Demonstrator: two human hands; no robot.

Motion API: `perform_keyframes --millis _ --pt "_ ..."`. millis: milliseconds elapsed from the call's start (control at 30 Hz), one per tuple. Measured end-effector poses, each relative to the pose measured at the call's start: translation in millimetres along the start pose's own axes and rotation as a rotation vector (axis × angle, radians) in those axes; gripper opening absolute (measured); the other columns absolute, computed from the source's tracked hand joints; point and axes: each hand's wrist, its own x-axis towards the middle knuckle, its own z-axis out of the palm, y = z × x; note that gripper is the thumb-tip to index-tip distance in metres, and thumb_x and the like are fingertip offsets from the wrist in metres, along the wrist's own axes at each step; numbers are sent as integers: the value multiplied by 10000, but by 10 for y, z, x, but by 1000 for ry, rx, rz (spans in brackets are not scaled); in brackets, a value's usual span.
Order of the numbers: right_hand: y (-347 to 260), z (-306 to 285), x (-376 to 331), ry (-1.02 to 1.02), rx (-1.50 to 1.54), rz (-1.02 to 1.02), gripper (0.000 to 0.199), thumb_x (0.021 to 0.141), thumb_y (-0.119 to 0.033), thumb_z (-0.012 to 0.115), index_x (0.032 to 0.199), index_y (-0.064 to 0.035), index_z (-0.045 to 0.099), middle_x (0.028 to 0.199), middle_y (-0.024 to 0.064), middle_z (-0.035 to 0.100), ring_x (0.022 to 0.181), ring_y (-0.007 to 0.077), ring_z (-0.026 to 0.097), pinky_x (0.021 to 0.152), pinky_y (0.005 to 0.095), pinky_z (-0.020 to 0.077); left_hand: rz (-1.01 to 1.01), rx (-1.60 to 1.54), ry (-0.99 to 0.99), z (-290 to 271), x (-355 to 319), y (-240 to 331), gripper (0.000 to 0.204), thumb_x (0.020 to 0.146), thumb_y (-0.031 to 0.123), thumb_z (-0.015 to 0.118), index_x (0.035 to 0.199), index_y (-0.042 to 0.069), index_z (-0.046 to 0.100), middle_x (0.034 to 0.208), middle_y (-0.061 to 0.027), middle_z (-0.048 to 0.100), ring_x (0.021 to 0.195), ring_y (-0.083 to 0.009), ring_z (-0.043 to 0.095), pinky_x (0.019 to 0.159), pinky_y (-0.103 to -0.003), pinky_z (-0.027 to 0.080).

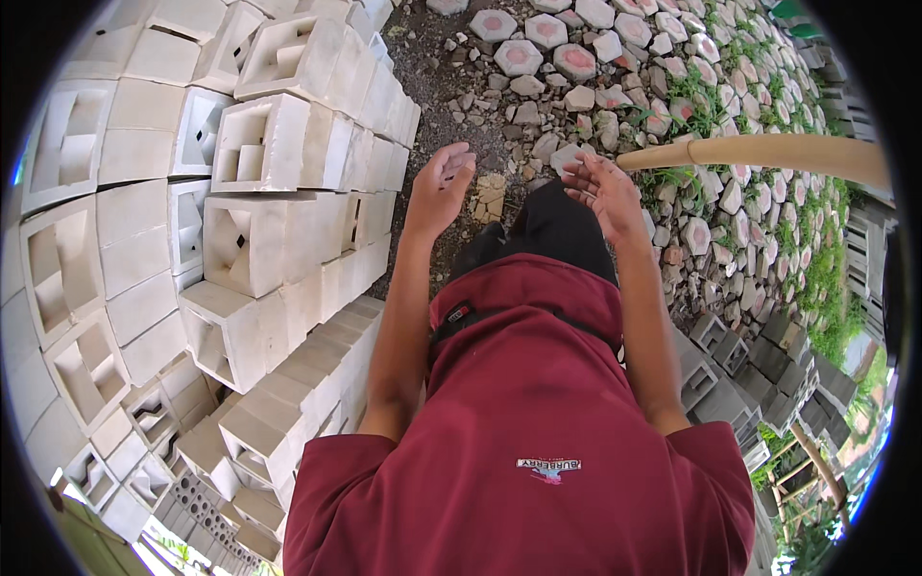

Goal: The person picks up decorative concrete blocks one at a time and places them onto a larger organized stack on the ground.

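On your left rises a stack of pale concrete blocks (269, 221), hollow moulded ones with square openings facing you, piled in rows from the upper edge down past your elbow. Their cavities look empty as far as you can see into them. Lower left, smaller grey perforated bricks (197, 499) lie at the foot of the pile.

Your left hand (440, 187) hangs in the air just beside the stack's right edge, fingers loosely curled, holding nothing and touching no block. Between your hands, on the dirt, sits a small yellowish paver (492, 195) among loose stones.

Your right hand (603, 192) is raised too, palm open, fingers spread and empty. Just beside its fingertips a bamboo pole (768, 154) runs out to the right across your reach.

Beyond the pole, hexagonal paving stones (538, 43) with pinkish tops lie scattered over gravel and weeds. Lower right, dark grey hollow blocks (759, 365) are stacked near your right elbow.
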Motion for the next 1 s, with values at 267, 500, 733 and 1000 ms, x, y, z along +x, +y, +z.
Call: perform_keyframes --millis 267,500,733,1000 --pt "-244 -63 1615 62 -314 -88 315 959 -253 593 1160 -10 583 997 72 679 878 124 638 759 254 505 -81 57 5 136 1546 -101 370 952 152 573 1272 -21 512 1189 -139 629 1080 -163 593 932 -275 454" --pt "-831 -169 3358 138 -302 -27 335 953 -223 598 1176 24 553 1003 75 675 858 114 627 762 246 498 -104 -189 -28 674 3384 105 352 966 102 526 1288 -36 491 1220 -146 611 1148 -198 574 984 -301 428" --pt "-1988 -54 4436 189 -645 -354 423 919 -198 630 1259 18 500 1048 150 653 941 220 640 818 340 510 -53 115 236 1040 4847 734 297 946 79 540 1223 -26 562 1127 -153 662 1080 -221 624 953 -325 459" --pt "-3297 43 5398 212 -668 -496 431 909 -164 632 1274 22 498 1052 185 648 954 279 643 841 372 510 95 309 205 1098 6298 1637 277 910 54 566 1176 -12 599 1106 -162 671 1041 -247 647 934 -347 473"
